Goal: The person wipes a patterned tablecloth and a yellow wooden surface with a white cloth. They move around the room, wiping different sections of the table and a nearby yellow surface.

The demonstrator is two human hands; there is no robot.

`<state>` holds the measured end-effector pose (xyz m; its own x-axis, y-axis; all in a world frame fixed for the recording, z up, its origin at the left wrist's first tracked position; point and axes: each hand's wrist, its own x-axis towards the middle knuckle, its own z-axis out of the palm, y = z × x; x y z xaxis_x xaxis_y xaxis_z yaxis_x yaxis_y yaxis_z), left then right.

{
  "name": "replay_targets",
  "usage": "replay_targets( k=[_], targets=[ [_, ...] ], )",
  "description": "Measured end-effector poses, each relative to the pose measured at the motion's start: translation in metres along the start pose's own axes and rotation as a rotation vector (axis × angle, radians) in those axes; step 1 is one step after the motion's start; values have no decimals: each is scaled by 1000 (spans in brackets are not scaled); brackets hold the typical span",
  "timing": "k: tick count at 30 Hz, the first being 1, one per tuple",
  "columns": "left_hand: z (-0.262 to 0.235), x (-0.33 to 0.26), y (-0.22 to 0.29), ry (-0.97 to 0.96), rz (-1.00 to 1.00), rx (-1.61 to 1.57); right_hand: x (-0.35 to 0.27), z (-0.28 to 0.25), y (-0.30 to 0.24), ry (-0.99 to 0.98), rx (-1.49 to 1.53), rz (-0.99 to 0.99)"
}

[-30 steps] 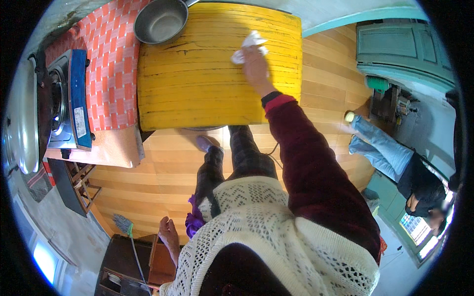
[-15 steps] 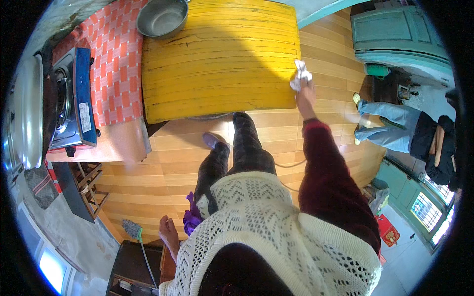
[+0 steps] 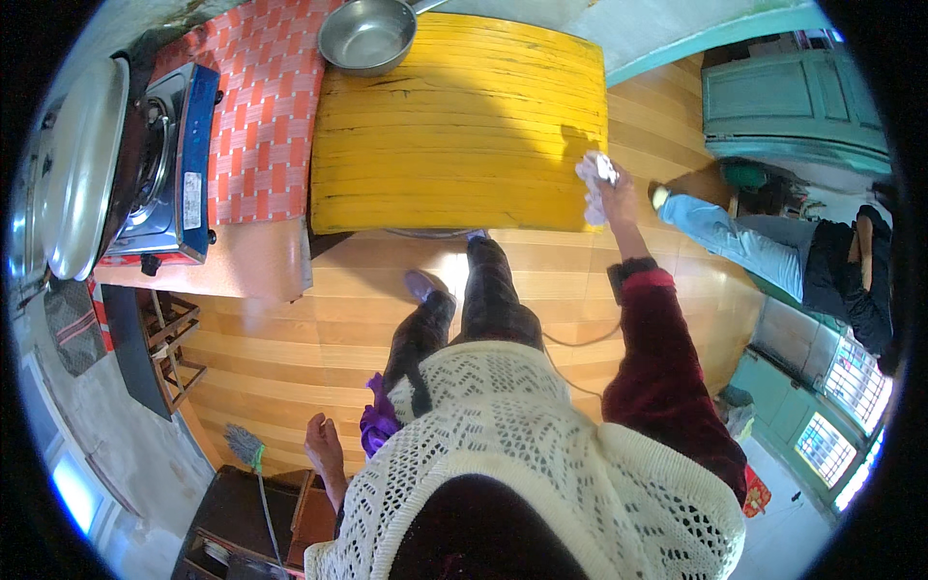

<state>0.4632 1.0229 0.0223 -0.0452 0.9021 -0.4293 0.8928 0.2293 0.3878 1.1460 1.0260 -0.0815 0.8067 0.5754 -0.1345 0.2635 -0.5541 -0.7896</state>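
Seemingly, wiping is unfinished beneath the pan (image 3: 367, 41) on the worktop (image 3: 435, 145); a cloth (image 3: 593, 182) is gripped by the right hand (image 3: 622, 200), the left hand (image 3: 324, 445) empty, loosely spread.

At the far side, a grey metal pan (image 3: 367, 39) is pointing its handle to the right! Over left, a blue-fronted gas stove (image 3: 200, 145) is sitting there, a red-and-white patterned tablecloth (image 3: 266, 111) spreading beside it. Across on the right, a person (image 3: 773, 253) in pale jeans is standing, a teal cabinet (image 3: 788, 101) is looming, and barred windows (image 3: 827, 442) are glowing. Lower left, a grey-headed mop (image 3: 244, 444) is showing!
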Motion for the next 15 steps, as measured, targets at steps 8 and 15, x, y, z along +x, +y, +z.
replay_targets(
  k=[8,15],
  targets=[
    [5,-19,7,43,-75,-32,0,141,-22,-44,-470,-177],
    [22,-38,29,70,-106,-59,-2,155,-92,-662,-262,-351]
  ],
)
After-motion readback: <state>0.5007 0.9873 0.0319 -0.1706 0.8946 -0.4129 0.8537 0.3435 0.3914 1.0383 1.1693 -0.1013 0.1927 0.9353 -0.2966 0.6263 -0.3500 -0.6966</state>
